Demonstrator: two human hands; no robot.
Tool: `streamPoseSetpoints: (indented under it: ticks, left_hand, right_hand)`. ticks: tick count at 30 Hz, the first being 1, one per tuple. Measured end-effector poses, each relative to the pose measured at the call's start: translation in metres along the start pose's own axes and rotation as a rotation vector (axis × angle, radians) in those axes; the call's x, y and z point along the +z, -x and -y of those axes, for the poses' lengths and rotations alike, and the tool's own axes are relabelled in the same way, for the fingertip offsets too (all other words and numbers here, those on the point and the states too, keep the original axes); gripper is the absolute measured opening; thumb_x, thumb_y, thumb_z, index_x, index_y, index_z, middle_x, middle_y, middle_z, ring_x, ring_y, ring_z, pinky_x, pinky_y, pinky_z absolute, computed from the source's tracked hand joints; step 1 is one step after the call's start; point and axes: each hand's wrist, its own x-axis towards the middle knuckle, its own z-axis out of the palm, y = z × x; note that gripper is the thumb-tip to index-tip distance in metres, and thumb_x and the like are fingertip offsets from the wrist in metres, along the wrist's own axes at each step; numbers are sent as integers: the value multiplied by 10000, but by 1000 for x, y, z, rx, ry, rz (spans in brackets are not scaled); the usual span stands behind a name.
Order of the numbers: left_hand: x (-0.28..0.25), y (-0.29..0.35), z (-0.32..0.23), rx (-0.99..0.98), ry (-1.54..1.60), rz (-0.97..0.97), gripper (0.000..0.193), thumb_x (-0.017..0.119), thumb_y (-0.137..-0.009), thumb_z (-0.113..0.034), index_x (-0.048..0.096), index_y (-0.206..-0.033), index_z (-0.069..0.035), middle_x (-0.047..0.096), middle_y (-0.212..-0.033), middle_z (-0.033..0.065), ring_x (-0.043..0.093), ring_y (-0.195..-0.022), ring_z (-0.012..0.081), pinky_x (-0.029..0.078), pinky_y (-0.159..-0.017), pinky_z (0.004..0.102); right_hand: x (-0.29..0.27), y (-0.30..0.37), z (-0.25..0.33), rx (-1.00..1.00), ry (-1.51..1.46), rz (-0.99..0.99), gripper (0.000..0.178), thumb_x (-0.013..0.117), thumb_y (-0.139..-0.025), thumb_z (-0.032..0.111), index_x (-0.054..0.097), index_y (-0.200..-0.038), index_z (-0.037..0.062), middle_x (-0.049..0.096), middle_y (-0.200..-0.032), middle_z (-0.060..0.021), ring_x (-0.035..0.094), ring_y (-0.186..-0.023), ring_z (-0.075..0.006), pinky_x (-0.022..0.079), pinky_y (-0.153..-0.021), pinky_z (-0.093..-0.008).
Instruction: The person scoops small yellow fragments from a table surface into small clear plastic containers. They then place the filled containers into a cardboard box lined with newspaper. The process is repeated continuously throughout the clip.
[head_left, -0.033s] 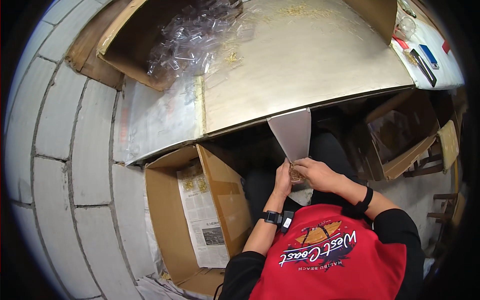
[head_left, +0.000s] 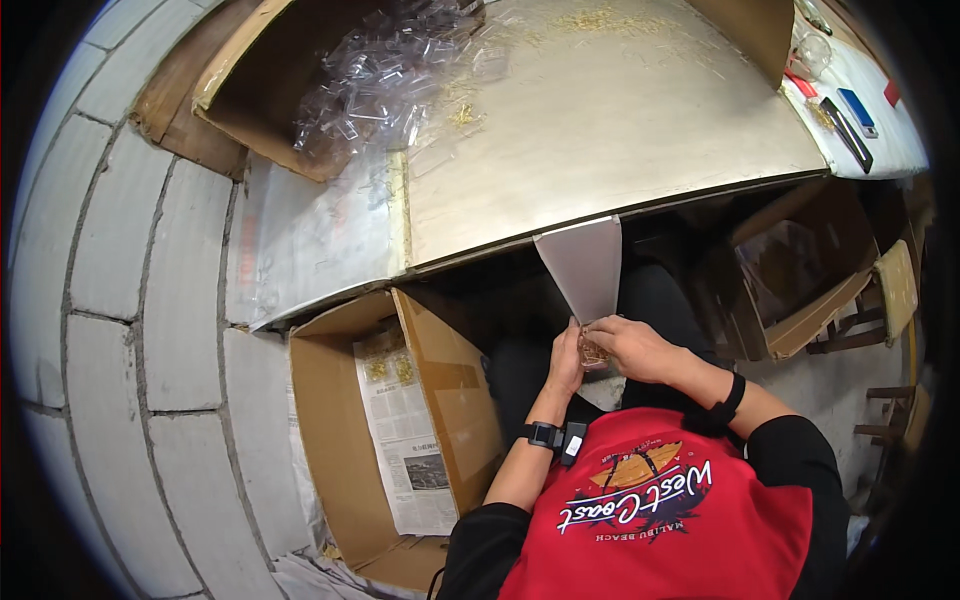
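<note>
My left hand clasped a small clear plastic container of golden bits at the narrow end of the pale tapering chute; my right hand partly covered it, its closure hidden. The container seemed light, stiff, slippery, best held by its sides.

The red cloth garment carries white lettering and an orange picture; the long sleeves are of black colour. The flat tapering chute is pale grey, the small pieces golden-brown. The cardboard box is brown, its newspaper sheet white with grey print.
</note>
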Motion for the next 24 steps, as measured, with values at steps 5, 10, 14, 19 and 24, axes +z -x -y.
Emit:
streamPoseSetpoints:
  ticks: [5, 10, 14, 19, 24]
  left_hand:
    - [-12, 1, 8, -100, 125, -19, 449, 409, -978, -400, 564, -1081, 9, 643, -969, 85, 647, -838, 184, 529, -733, 298]
    - [-28, 0, 12, -42, 28, -4, 350, 447, -968, -241, 545, -1138, 49, 615, -1103, 139, 626, -982, 237, 515, -844, 361]
    - [-48, 5, 2, -42, 49, 39, 314, 428, -948, -180, 535, -1119, 61, 633, -1036, 181, 666, -862, 292, 586, -560, 397]
    - [-61, -5, 3, -123, 130, 51, 320, 454, -953, -226, 534, -1096, 49, 641, -991, 183, 674, -822, 296, 593, -557, 389]
    - [-63, -16, 7, -116, 41, -24, 282, 482, -949, -166, 539, -1106, 62, 633, -988, 155, 666, -772, 254, 588, -569, 366]
  right_hand:
    - [16, 1, -7, 17, 53, 16, 382, 615, -704, 12, 580, -1084, 22, 606, -1031, -158, 580, -968, -343, 495, -822, -404]
    - [-31, -19, 0, -177, 31, -141, 305, 602, -713, 18, 617, -1017, 38, 624, -1024, -137, 602, -955, -315, 513, -790, -389]
    - [-157, -65, -47, -70, 234, -556, 330, 564, -749, 19, 608, -1075, 43, 609, -1094, -169, 580, -1023, -349, 482, -874, -381]
    - [-320, -110, -186, 832, 654, -572, 620, 551, -853, 210, 304, -1418, 147, 352, -1411, -227, 438, -1226, -389, 367, -1026, -442]
    - [-329, -176, -178, 808, 590, -200, 535, 408, -910, 333, 336, -1409, 156, 346, -1410, -244, 359, -1279, -434, 283, -1075, -486]
